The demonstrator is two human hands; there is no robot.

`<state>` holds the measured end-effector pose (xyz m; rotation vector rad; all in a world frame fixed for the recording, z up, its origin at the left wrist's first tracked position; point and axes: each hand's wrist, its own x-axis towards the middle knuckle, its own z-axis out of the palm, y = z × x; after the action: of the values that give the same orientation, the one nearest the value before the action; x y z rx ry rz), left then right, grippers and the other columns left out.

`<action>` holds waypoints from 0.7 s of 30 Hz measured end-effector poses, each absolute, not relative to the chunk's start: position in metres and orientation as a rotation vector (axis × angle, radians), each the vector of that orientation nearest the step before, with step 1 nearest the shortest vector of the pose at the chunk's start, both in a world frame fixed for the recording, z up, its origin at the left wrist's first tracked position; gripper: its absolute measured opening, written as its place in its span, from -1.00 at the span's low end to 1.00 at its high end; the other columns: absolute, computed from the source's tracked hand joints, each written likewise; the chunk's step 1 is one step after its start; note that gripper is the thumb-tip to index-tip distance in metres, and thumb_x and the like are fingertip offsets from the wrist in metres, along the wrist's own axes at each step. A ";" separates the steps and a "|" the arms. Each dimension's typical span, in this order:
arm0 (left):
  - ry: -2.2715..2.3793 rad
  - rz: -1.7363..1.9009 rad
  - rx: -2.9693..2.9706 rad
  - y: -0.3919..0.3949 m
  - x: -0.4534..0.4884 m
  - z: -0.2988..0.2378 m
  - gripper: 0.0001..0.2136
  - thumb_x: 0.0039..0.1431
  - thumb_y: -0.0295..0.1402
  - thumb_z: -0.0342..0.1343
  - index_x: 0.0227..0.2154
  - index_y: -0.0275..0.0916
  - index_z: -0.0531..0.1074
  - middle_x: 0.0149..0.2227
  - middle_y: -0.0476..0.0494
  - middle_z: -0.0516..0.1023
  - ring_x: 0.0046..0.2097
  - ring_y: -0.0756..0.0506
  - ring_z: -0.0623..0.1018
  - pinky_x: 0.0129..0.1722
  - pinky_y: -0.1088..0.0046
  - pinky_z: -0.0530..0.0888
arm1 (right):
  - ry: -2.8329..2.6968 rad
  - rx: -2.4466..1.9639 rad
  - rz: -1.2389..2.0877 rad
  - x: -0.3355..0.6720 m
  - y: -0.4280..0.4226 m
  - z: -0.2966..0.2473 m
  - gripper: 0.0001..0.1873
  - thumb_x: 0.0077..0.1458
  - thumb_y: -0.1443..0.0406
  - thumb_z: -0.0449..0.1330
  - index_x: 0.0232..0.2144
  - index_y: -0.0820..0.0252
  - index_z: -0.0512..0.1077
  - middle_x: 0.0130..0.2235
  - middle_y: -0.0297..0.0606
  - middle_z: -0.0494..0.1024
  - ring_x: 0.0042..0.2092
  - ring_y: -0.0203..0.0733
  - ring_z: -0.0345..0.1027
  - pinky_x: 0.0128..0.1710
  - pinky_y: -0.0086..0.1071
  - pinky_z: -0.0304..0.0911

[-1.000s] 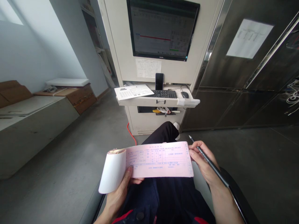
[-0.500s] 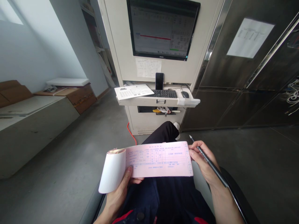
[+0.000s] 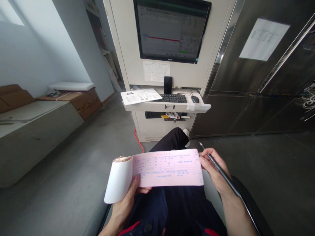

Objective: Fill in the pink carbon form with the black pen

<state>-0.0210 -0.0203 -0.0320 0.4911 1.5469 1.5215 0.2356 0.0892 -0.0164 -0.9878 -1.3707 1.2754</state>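
A pad of printed forms lies across my lap, its pink sheet (image 3: 167, 168) facing up with blue print and a row of holes along the right edge. The white top sheets (image 3: 119, 180) are curled back over the left end. My left hand (image 3: 134, 188) is closed on that left part, thumb in front and fingers beneath. At the right edge, my right hand (image 3: 213, 164) pinches the sheet between thumb and finger. A black pen (image 3: 222, 172) also rests in that hand, its tip pointing up and away from the paper.
Ahead stands a cabinet with a monitor (image 3: 172, 31) and a pulled-out shelf (image 3: 152, 107). On the shelf are a keyboard (image 3: 174, 98), a mouse (image 3: 194, 99), a phone (image 3: 168, 85) and white printed papers (image 3: 140, 97). Cardboard boxes (image 3: 83, 103) stand left; a red cable (image 3: 138, 141) runs along the floor.
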 end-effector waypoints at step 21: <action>1.522 1.461 0.526 -0.020 -0.035 -0.059 -0.45 -0.22 0.17 0.35 -0.66 -0.34 0.54 -0.49 -0.34 0.57 -0.40 -0.19 0.56 -0.21 0.43 0.56 | -1.428 -1.032 1.245 0.229 0.073 0.011 -0.88 0.20 0.18 0.21 -0.24 0.02 0.35 -0.41 -0.38 0.33 -0.35 -0.20 0.26 -0.24 -0.27 0.29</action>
<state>-0.0348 -0.0197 -0.0585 0.5260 1.5224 1.4605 0.2292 0.0734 0.0107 -1.0321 -1.4281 1.2452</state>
